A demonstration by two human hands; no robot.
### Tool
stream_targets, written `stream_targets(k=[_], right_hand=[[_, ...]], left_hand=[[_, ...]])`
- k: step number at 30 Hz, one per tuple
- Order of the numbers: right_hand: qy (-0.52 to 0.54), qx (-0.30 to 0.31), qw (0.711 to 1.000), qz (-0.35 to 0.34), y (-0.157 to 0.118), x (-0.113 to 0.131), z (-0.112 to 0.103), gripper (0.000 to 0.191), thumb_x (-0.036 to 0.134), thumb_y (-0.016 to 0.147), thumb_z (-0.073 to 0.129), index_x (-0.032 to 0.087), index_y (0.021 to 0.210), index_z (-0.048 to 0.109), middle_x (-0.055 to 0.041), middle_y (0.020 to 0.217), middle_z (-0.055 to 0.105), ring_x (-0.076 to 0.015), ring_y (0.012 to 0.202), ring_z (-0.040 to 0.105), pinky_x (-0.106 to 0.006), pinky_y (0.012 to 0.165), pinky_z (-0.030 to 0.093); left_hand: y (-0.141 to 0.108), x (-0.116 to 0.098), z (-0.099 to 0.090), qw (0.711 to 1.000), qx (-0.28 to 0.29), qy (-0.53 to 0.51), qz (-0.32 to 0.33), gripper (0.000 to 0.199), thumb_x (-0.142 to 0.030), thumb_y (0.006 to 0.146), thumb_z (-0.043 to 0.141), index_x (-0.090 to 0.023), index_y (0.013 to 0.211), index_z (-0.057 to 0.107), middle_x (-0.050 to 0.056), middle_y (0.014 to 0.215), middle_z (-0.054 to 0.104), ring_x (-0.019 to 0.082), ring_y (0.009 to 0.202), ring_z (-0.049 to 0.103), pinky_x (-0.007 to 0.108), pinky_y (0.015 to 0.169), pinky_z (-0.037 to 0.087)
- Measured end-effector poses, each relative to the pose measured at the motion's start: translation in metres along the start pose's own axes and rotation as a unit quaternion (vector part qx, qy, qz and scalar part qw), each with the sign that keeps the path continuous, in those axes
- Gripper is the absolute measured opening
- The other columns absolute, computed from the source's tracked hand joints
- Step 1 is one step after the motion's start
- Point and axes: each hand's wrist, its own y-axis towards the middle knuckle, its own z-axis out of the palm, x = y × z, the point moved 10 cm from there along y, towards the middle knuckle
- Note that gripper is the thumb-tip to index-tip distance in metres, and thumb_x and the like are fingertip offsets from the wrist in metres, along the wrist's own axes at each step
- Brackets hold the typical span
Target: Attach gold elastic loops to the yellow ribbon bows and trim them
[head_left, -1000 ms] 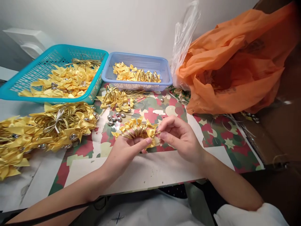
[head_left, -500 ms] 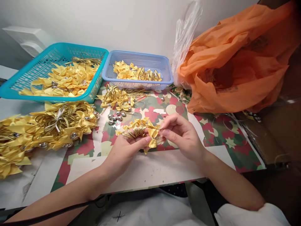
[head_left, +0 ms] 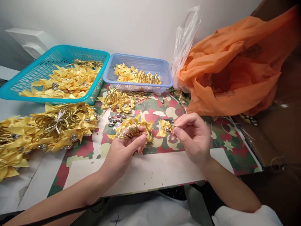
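Note:
Several gold cord loops (head_left: 128, 131) with yellow ribbon bows (head_left: 147, 125) hang around the fingers of my left hand (head_left: 128, 147), whose thumb and fingers curl in around them. To the right, my right hand (head_left: 194, 136) pinches the end of a single yellow ribbon bow (head_left: 162, 129) with a small silver bell (head_left: 167, 129) at its middle. A dark pointed thing lies by this bow, too small to name. Loose silver bells (head_left: 114, 120) sit on the table just beyond my left hand.
A teal basket (head_left: 94, 84) and a blue basket (head_left: 141, 87) hold more bows. Tied bunches of bows (head_left: 58, 125) lie at left, and a smaller pile (head_left: 117, 99) is in front of the baskets. An orange bag (head_left: 225, 100) and a clear plastic bag (head_left: 185, 40) stand at right.
My right hand has moved right, away from my left, with the single bow. That bow was at my left thumb before; now it is apart, and its bell shows.

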Motion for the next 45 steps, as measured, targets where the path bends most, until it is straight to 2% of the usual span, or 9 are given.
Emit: stream_targets(k=[9, 12, 14, 17, 21, 23, 28, 32, 45], right_hand=[[-0.186, 0.172, 0.962, -0.101, -0.018, -0.002, 0.052, 0.026, 0.008, 0.085, 0.056, 0.021, 0.107, 0.058, -0.0020, 0.091, 0.070, -0.0121, 0.073, 0.065, -0.025, 0.066, 0.053], [-0.250, 0.177, 0.930, -0.204, -0.017, 0.021, 0.047, 0.027, 0.008, 0.086, 0.053, 0.022, 0.109, 0.059, -0.0014, 0.086, 0.071, -0.0136, 0.071, 0.064, -0.028, 0.067, 0.052], [-0.285, 0.118, 0.924, -0.228, -0.006, 0.035, 0.024, 0.024, 0.008, 0.086, 0.054, 0.022, 0.102, 0.062, -0.0004, 0.083, 0.071, -0.0132, 0.069, 0.062, -0.028, 0.067, 0.051], [-0.356, 0.034, 0.923, -0.144, 0.018, 0.035, -0.021, 0.010, 0.012, 0.083, 0.062, 0.020, 0.088, 0.064, 0.0001, 0.081, 0.070, -0.0115, 0.064, 0.058, -0.026, 0.063, 0.047], [-0.423, 0.212, 0.875, 0.105, 0.020, -0.025, -0.035, 0.023, 0.032, 0.072, 0.080, 0.018, 0.081, 0.064, 0.0016, 0.068, 0.065, -0.0125, 0.060, 0.056, -0.024, 0.054, 0.041], [-0.395, 0.260, 0.865, 0.170, 0.012, -0.043, -0.033, 0.024, 0.035, 0.074, 0.078, 0.018, 0.076, 0.062, 0.0023, 0.063, 0.063, -0.0112, 0.056, 0.054, -0.023, 0.051, 0.038], [-0.158, 0.266, 0.925, 0.219, 0.005, -0.053, -0.007, 0.028, 0.033, 0.092, 0.056, 0.017, 0.068, 0.056, 0.0018, 0.063, 0.059, -0.0086, 0.054, 0.055, -0.021, 0.052, 0.042], [0.022, 0.250, 0.936, 0.246, 0.002, -0.057, 0.012, 0.032, 0.042, 0.089, 0.061, 0.017, 0.070, 0.055, 0.0036, 0.062, 0.057, -0.0058, 0.047, 0.051, -0.019, 0.045, 0.041], [0.059, 0.216, 0.934, 0.278, -0.001, -0.068, 0.021, 0.032, 0.046, 0.084, 0.066, 0.017, 0.076, 0.054, 0.0041, 0.063, 0.061, -0.0056, 0.042, 0.056, -0.015, 0.035, 0.030]], left_hand=[[0.000, 0.012, 0.013, 0.996, 0.078, 0.023, -0.036, 0.028, -0.032, 0.075, 0.083, -0.024, 0.100, 0.074, -0.001, 0.083, 0.071, 0.009, 0.067, 0.061, 0.016, 0.056, 0.050], [0.001, 0.011, 0.014, 0.996, 0.080, 0.020, -0.034, 0.027, -0.031, 0.073, 0.084, -0.021, 0.096, 0.073, -0.003, 0.071, 0.067, 0.007, 0.056, 0.056, 0.015, 0.049, 0.047], [0.002, 0.011, 0.013, 0.997, 0.069, 0.013, -0.044, 0.029, -0.031, 0.071, 0.085, -0.020, 0.095, 0.073, -0.004, 0.063, 0.063, 0.006, 0.051, 0.053, 0.014, 0.044, 0.044], [0.003, 0.011, 0.009, 0.997, 0.045, -0.003, -0.060, 0.036, -0.031, 0.068, 0.087, -0.019, 0.099, 0.072, -0.007, 0.055, 0.057, 0.006, 0.045, 0.049, 0.014, 0.040, 0.042], [0.004, 0.009, 0.004, 0.998, 0.015, -0.024, -0.063, 0.041, -0.032, 0.062, 0.090, -0.019, 0.096, 0.072, -0.005, 0.062, 0.061, 0.006, 0.047, 0.051, 0.014, 0.039, 0.042], [0.004, 0.007, 0.002, 0.998, 0.003, -0.027, -0.061, 0.042, -0.033, 0.059, 0.091, -0.018, 0.094, 0.072, -0.004, 0.063, 0.062, 0.006, 0.047, 0.052, 0.013, 0.039, 0.042], [0.004, 0.006, -0.003, 0.998, -0.021, -0.014, -0.059, 0.044, -0.033, 0.058, 0.092, -0.019, 0.094, 0.071, -0.006, 0.055, 0.058, 0.006, 0.048, 0.051, 0.013, 0.041, 0.042], [0.003, 0.007, -0.006, 0.998, -0.022, 0.006, -0.057, 0.044, -0.034, 0.060, 0.091, -0.019, 0.096, 0.071, -0.005, 0.057, 0.059, 0.007, 0.048, 0.052, 0.013, 0.042, 0.042], [0.003, 0.004, -0.002, 0.999, -0.010, 0.019, -0.044, 0.040, -0.035, 0.061, 0.090, -0.017, 0.091, 0.072, -0.004, 0.059, 0.061, 0.007, 0.049, 0.053, 0.014, 0.042, 0.042]])
